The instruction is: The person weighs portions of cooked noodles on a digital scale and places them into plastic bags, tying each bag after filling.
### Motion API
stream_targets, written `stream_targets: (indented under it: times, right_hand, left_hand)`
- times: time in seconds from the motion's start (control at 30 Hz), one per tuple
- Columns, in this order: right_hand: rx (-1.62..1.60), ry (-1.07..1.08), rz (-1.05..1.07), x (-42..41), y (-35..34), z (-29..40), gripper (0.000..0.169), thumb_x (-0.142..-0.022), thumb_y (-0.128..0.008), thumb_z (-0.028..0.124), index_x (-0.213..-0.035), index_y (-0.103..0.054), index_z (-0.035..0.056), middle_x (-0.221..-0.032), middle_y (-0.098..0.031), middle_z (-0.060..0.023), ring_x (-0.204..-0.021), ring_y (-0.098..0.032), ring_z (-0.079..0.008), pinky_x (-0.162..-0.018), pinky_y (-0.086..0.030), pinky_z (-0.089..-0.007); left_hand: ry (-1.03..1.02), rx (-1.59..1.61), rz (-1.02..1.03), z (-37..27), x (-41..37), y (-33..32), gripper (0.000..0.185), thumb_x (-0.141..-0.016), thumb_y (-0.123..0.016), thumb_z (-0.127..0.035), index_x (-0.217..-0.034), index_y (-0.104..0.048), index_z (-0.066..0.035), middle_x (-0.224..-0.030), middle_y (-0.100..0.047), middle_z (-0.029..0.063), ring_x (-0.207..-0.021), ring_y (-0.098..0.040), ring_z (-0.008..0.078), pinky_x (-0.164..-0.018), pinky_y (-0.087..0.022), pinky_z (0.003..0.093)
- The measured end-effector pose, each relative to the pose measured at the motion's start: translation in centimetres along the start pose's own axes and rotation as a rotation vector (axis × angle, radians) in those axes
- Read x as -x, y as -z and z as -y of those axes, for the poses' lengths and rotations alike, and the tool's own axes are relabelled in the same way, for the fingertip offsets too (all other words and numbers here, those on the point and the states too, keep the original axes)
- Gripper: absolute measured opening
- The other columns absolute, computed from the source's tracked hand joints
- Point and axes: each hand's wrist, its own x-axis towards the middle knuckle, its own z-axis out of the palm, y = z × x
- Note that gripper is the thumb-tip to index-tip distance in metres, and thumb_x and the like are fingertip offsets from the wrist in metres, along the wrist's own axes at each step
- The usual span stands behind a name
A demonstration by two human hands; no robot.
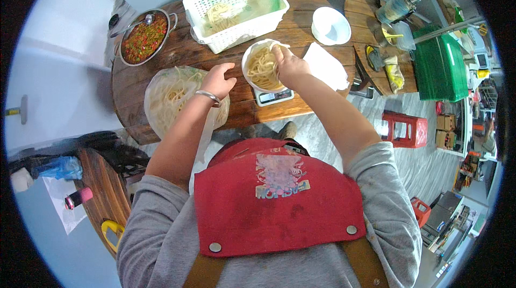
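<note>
A white bowl [244, 71] of pale noodles [261, 66] rests on a small digital kitchen scale [275, 97]. My right hand [289, 66] reaches over the bowl's right side, fingers at the noodles and the white rim; whether they pinch anything is hidden. To the left of the bowl, my left hand [219, 81] hovers with fingers apart and nothing in them. A metal bangle [208, 96] circles that wrist. Below and left of it lies a clear plastic bag [159, 104] of more noodles, partly covered by my left forearm.
Behind the bowl stands a white perforated plastic basket [242, 40] holding noodles. A steel pan [137, 62] of chopped red and green peppers with a spoon sits far left. White sheets [325, 68] and a white plastic tub [332, 26] are at right. A red stool [404, 130] stands on the floor.
</note>
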Motion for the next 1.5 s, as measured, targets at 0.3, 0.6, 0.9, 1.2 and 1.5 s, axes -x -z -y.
stream_targets:
  times: [0.3, 0.6, 0.9, 1.2, 1.5]
  right_hand:
    - [0.043, 0.387, -0.063, 0.5, 0.5, -0.6, 0.009, -0.075, -0.05, 0.013, -0.081, -0.056, 0.0106, -0.089, -0.058, -0.0098, -0.084, -0.058, -0.0263, -0.068, -0.046, -0.0385]
    - [-0.07, 0.19, -0.102, 0.6, 1.5, -1.9, 0.02, -0.077, -0.049, 0.014, -0.095, -0.057, 0.0115, -0.093, -0.06, -0.0094, -0.084, -0.059, -0.0269, -0.07, -0.047, -0.0372]
    - [-0.428, 0.221, -0.277, 1.9, 10.2, -2.0, 0.021, -0.075, -0.055, 0.007, -0.095, -0.057, 0.0075, -0.085, -0.06, -0.0123, -0.079, -0.059, -0.029, -0.068, -0.048, -0.0355]
    - [-1.132, 0.027, -0.236, 3.8, 18.3, -1.2, 0.012, -0.087, -0.046, 0.007, -0.094, -0.054, 0.0026, -0.078, -0.058, -0.0039, -0.07, -0.057, -0.0098, -0.06, -0.046, -0.0222]
    - [-1.345, 0.695, -0.349, 4.4, 31.0, -4.4, 0.029, -0.09, -0.044, 0.017, -0.112, -0.048, -0.0017, -0.096, -0.059, -0.0111, -0.086, -0.058, -0.0156, -0.075, -0.049, -0.0257]
  left_hand:
    - [-0.058, 0.45, -0.273, 2.6, 3.5, 5.0, 0.037, -0.077, -0.059, -0.008, -0.113, -0.053, -0.005, -0.104, -0.058, 0.0069, -0.094, -0.054, 0.0134, -0.082, -0.043, 0.026]
    - [0.157, -0.391, -0.17, 9.9, 9.3, 9.0, 0.046, -0.071, -0.056, -0.01, -0.117, -0.05, -0.009, -0.122, -0.046, 0.0181, -0.113, -0.042, 0.0323, -0.095, -0.035, 0.037]
    - [0.132, -0.589, -0.17, 11.3, 8.7, 6.5, 0.03, -0.065, -0.062, -0.017, -0.094, -0.06, -0.011, -0.101, -0.054, 0.0138, -0.101, -0.049, 0.0296, -0.088, -0.039, 0.0397]
    - [0.134, 0.15, -0.506, 12.5, 8.9, 6.9, 0.011, -0.076, -0.059, -0.011, -0.086, -0.059, -0.006, -0.074, -0.059, 0.0052, -0.065, -0.056, 0.0161, -0.063, -0.044, 0.0263]
    - [0.073, 0.664, -0.622, 8.6, 10.3, 12.2, 0.013, -0.079, -0.057, -0.005, -0.092, -0.057, -0.003, -0.078, -0.057, 0.0003, -0.065, -0.05, 0.0067, -0.061, -0.042, 0.0205]
